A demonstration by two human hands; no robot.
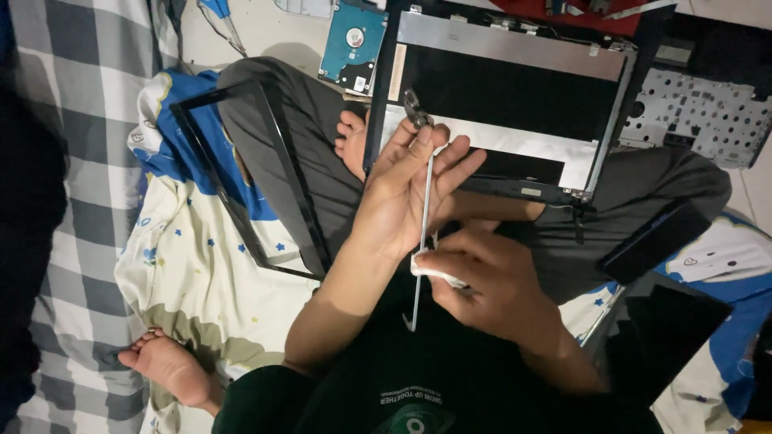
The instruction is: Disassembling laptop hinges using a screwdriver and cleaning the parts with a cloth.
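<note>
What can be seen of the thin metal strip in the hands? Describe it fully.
The metal strip is a slim, pale grey bar with a dark hinge piece at its top end. It stands nearly upright over the lap. The left hand pinches its upper part; the right hand presses a white cloth against it lower down.

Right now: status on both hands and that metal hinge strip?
Left hand pinching thin silver metal hinge strip near its top. Right hand pressing small white cloth against strip. Open laptop lid behind; nothing obstructing.

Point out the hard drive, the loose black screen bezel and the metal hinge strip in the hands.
hard drive (352, 44), head view, teal circuit-board face.
black screen bezel (289, 173), head view, right side rail.
metal hinge strip (424, 217), head view, middle of the thin strip.
</note>
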